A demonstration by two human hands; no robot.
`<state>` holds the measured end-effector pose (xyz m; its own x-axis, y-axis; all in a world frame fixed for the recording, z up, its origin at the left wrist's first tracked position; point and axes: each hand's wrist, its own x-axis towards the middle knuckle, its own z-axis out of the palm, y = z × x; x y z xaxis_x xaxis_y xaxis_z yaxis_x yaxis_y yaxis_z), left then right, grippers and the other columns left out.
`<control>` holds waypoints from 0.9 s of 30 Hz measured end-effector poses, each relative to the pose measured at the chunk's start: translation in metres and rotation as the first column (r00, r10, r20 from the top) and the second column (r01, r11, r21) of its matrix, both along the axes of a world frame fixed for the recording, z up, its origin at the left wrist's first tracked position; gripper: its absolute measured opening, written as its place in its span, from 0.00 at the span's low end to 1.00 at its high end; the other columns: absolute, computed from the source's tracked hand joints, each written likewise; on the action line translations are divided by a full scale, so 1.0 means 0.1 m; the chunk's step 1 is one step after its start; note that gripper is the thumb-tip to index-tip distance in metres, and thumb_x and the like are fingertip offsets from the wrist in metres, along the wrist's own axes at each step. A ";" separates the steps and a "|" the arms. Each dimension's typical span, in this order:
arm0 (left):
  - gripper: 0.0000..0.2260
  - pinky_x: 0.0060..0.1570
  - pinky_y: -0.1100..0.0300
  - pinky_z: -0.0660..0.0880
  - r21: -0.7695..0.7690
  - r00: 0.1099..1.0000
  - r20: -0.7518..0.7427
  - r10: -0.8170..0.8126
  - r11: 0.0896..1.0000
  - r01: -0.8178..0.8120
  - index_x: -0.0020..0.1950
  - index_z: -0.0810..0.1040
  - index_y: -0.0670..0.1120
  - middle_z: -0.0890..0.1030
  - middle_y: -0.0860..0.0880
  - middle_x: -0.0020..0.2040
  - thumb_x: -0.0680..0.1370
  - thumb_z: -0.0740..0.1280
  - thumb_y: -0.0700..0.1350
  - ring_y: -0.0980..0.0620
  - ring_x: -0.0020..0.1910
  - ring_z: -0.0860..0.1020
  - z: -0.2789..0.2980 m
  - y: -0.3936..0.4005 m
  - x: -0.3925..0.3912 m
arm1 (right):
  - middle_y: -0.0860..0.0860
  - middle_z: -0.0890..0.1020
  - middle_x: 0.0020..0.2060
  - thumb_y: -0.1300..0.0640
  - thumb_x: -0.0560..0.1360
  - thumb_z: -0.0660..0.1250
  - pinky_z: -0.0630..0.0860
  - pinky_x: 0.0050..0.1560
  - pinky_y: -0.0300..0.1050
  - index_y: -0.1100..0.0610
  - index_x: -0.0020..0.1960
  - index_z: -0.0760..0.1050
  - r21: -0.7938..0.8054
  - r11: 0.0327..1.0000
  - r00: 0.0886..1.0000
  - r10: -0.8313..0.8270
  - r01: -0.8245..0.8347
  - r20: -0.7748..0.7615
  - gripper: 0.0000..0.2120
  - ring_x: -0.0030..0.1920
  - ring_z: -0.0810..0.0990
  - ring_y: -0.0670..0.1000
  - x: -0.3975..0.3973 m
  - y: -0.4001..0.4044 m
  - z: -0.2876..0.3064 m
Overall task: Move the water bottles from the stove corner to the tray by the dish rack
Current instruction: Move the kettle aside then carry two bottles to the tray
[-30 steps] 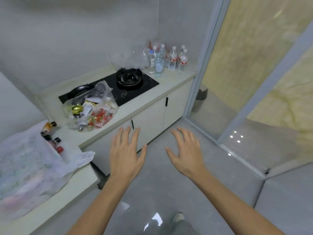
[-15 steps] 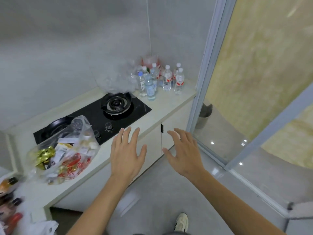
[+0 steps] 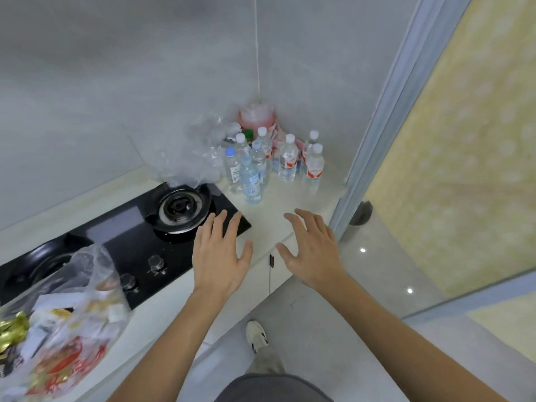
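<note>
- The water bottles point(image 3: 271, 162) are found clustered upright in the far right corner of the countertop point(image 3: 278, 210), just beyond the right edge of the stove point(image 3: 150, 236), where the two walls meet.
- The left hand point(image 3: 220, 256) is held over the stove's front right corner, fingers spread and released, nothing grasped; the right hand point(image 3: 311, 250) is held over the countertop's front edge, likewise slack and empty.
- The step in hand is judged to be the reach toward the cluster; no bottle is touched yet, and neither tray nor dish rack is seen.
- The front bottle point(image 3: 251, 181), which stands nearest the countertop's front edge with a pale blue label, is best taken first, since it is clear of its neighbours on the near side.
- On the right, the red-labelled bottle point(image 3: 314, 169) stands apart enough for the right hand to be closed round its middle.
- Each bottle is best gripped at the labelled waist and lifted straight up before being drawn back, so that touching neighbours are not toppled.
- Crumpled clear plastic point(image 3: 191, 158) lies at the cluster's left, beside the burner point(image 3: 179, 207); it is probably loose wrap, though the blur leaves this uncertain, and it should not be snagged.
- The pink container point(image 3: 256, 117) in the very corner is better left in place.
</note>
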<state>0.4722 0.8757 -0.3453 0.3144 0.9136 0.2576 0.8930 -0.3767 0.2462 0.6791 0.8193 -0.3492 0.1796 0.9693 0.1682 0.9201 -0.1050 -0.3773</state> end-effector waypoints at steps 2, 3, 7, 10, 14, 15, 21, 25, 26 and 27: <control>0.28 0.77 0.42 0.66 -0.002 1.000 0.007 -0.006 1.000 0.006 0.79 0.70 0.48 0.73 0.42 0.76 0.82 0.63 0.58 0.38 0.78 0.67 -0.11 0.42 0.15 | 0.52 0.69 0.77 0.40 0.78 0.66 0.66 0.74 0.56 0.51 0.78 0.68 -0.028 1.000 1.000 0.013 -0.013 0.004 0.31 0.77 0.66 0.56 0.15 0.39 -0.06; 0.28 0.76 0.42 0.66 -0.010 1.000 0.007 -0.007 1.000 0.007 0.79 0.70 0.47 0.74 0.41 0.75 0.81 0.63 0.58 0.37 0.77 0.68 -0.15 0.63 0.22 | 0.52 0.68 0.77 0.40 0.79 0.66 0.65 0.75 0.56 0.50 0.78 0.67 -0.053 0.998 1.000 0.018 -0.018 0.012 0.31 0.77 0.65 0.56 0.22 0.58 -0.09; 0.28 0.75 0.40 0.68 -0.057 1.000 0.007 0.006 0.998 -0.005 0.78 0.69 0.48 0.73 0.44 0.74 0.81 0.62 0.58 0.38 0.76 0.68 -0.19 1.31 0.43 | 0.52 0.67 0.78 0.40 0.79 0.67 0.65 0.75 0.57 0.50 0.79 0.65 -0.112 0.993 0.999 0.039 -0.035 0.037 0.32 0.77 0.64 0.56 0.45 1.26 -0.14; 0.28 0.69 0.42 0.73 -0.115 1.000 0.003 0.024 0.993 -0.024 0.78 0.69 0.47 0.75 0.44 0.73 0.81 0.65 0.57 0.39 0.74 0.70 -0.19 1.71 0.52 | 0.50 0.69 0.77 0.42 0.78 0.68 0.66 0.75 0.55 0.50 0.78 0.65 -0.129 0.990 0.998 0.057 -0.052 0.033 0.32 0.76 0.66 0.56 0.56 1.73 -0.16; 0.28 0.54 0.45 0.79 -0.203 0.997 0.034 0.064 0.978 -0.056 0.79 0.68 0.47 0.76 0.45 0.70 0.82 0.66 0.57 0.41 0.68 0.74 -0.25 2.10 0.61 | 0.50 0.71 0.74 0.46 0.77 0.70 0.73 0.69 0.57 0.51 0.77 0.65 -0.156 0.981 0.993 0.117 -0.118 -0.020 0.31 0.72 0.72 0.57 0.68 2.36 -0.17; 0.28 0.53 0.45 0.79 -0.225 0.996 0.041 0.079 0.972 -0.068 0.80 0.67 0.48 0.75 0.45 0.70 0.82 0.66 0.57 0.42 0.68 0.74 -0.26 2.18 0.66 | 0.51 0.71 0.73 0.48 0.77 0.70 0.74 0.67 0.58 0.52 0.76 0.66 -0.155 0.978 0.990 0.139 -0.143 -0.039 0.30 0.71 0.73 0.58 0.70 2.52 -0.17; 0.28 0.55 0.46 0.79 -0.380 0.984 0.095 0.150 0.919 -0.104 0.81 0.63 0.55 0.72 0.51 0.71 0.82 0.65 0.57 0.46 0.70 0.74 -0.35 2.57 0.96 | 0.50 0.72 0.71 0.54 0.76 0.71 0.79 0.59 0.59 0.52 0.76 0.66 -0.125 0.947 0.952 0.284 -0.297 -0.116 0.31 0.68 0.74 0.59 0.83 3.43 -0.27; 0.28 0.54 0.46 0.80 -0.459 0.960 0.156 0.232 0.877 -0.138 0.80 0.61 0.60 0.73 0.53 0.69 0.81 0.67 0.58 0.48 0.67 0.76 -0.44 2.68 1.13 | 0.52 0.74 0.67 0.55 0.75 0.72 0.78 0.56 0.57 0.53 0.74 0.67 -0.158 0.890 0.899 0.400 -0.427 -0.176 0.29 0.65 0.75 0.60 0.90 3.80 -0.44; 0.28 0.52 0.47 0.80 -0.464 0.949 0.176 0.263 0.872 -0.156 0.78 0.61 0.62 0.73 0.54 0.68 0.81 0.68 0.57 0.48 0.65 0.76 -0.46 2.69 1.18 | 0.52 0.75 0.65 0.54 0.75 0.72 0.78 0.56 0.57 0.52 0.74 0.66 -0.169 0.875 0.883 0.417 -0.454 -0.213 0.29 0.65 0.76 0.60 0.92 3.87 -0.49; 0.27 0.51 0.48 0.80 -0.468 0.934 0.198 0.296 0.866 -0.176 0.77 0.61 0.63 0.73 0.54 0.68 0.80 0.69 0.56 0.48 0.64 0.77 -0.49 2.71 1.23 | 0.52 0.75 0.65 0.54 0.75 0.72 0.78 0.57 0.57 0.51 0.74 0.65 -0.175 0.862 0.868 0.428 -0.476 -0.254 0.30 0.64 0.76 0.60 0.95 3.94 -0.55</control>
<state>0.5951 1.1466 -0.3945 0.0535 0.9881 -0.1440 0.8242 0.0377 0.5651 0.7738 1.2130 -0.4039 -0.2813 0.9580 -0.0554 0.7940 0.1999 -0.5742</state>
